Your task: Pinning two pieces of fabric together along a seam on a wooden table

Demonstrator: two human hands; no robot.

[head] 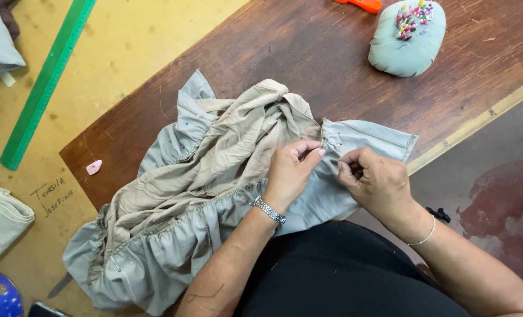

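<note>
Fabric (197,194), beige and pale grey with gathered ruffles, lay bunched on a scratched dark wooden desk (332,53). Both hands, left (289,173) and right (374,182), pinched its seam. A grey pincushion (407,40) sat well apart; a green ruler (47,82) lay on the yellow floor (132,41).

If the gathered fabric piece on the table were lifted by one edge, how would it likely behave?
Probably floppy: the fabric lies in soft folds and ruffles, so it would likely droop and unfold. It looks thin, so likely light for its size. Pins seem to sit along the seam near the left hand and right hand, so they could prick.
</note>
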